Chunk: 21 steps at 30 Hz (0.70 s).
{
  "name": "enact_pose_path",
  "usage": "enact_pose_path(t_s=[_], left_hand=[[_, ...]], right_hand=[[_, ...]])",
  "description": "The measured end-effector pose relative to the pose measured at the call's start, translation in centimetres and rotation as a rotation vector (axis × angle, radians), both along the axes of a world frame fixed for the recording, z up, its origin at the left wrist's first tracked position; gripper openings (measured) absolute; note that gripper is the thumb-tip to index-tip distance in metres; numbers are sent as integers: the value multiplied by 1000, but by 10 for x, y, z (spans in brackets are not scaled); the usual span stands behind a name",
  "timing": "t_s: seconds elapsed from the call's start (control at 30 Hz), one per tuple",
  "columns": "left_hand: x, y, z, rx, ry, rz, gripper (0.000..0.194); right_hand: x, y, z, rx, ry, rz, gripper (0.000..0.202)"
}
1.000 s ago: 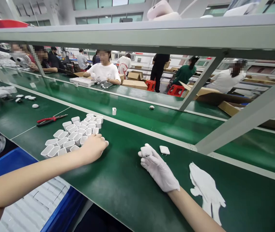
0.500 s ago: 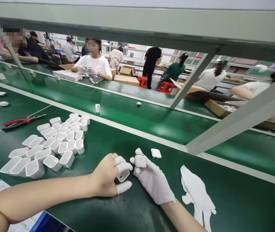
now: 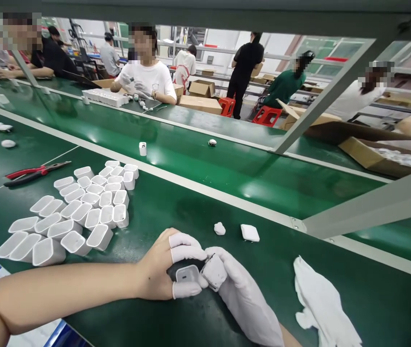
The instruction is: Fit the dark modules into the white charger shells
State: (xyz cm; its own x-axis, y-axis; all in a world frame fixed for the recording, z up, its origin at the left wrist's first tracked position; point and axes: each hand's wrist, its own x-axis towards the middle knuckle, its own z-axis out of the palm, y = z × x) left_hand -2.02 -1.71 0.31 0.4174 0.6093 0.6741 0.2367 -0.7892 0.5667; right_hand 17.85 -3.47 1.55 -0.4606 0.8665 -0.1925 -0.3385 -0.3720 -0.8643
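Note:
My left hand (image 3: 171,265), with white finger covers, is closed around a small white open-topped case (image 3: 187,274), its opening facing up with a dark slot inside. Beside it, my right hand (image 3: 239,289) in a white glove pinches a white squarish piece (image 3: 214,273) with rough edges. The two hands nearly meet, the piece just right of the case. Beyond them on the green table lie a small white lump (image 3: 219,228) and a white square piece (image 3: 250,233). Many open white cups (image 3: 71,230) stand grouped at the left.
Red-handled pliers (image 3: 37,172) lie at the left. A loose white glove (image 3: 324,303) rests at the right. Behind a pale rail, a green belt carries a white case (image 3: 143,148) and a small white part (image 3: 212,142). A slanted metal post (image 3: 372,193) rises at the right. Several people work beyond.
My right hand has turned and brought its white piece close to the case in my left hand. A small white lump now shows on the table beyond. The view has shifted.

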Motion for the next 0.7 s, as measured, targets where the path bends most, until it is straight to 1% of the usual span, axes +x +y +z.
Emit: enact_pose_path(t_s=[0.07, 0.13, 0.27, 0.37, 0.47, 0.5, 0.6, 0.67, 0.7], left_hand=[[-1, 1, 0, -47, 16, -52, 60], [-1, 2, 1, -68, 54, -92, 66], [0, 2, 3, -94, 90, -109, 57], [2, 0, 5, -84, 62, -83, 51], [5, 0, 6, -30, 58, -55, 49], [6, 0, 5, 5, 61, -46, 50], [7, 1, 3, 125, 74, -21, 49], [9, 0, 2, 146, 73, -6, 47], [9, 0, 3, 130, 73, -6, 46]], right_hand=[[1, 1, -2, 10, -66, 27, 42], [2, 1, -5, 54, -143, 49, 41], [5, 0, -9, 139, -269, 54, 38], [6, -1, -10, 220, -289, 81, 45], [3, -2, -6, 274, -306, 52, 48], [1, -3, -4, 262, -313, 43, 47], [-5, -5, 4, 158, -326, 59, 47], [-9, -6, 7, 100, -325, 80, 48], [-10, -6, 8, 81, -320, 85, 48]])
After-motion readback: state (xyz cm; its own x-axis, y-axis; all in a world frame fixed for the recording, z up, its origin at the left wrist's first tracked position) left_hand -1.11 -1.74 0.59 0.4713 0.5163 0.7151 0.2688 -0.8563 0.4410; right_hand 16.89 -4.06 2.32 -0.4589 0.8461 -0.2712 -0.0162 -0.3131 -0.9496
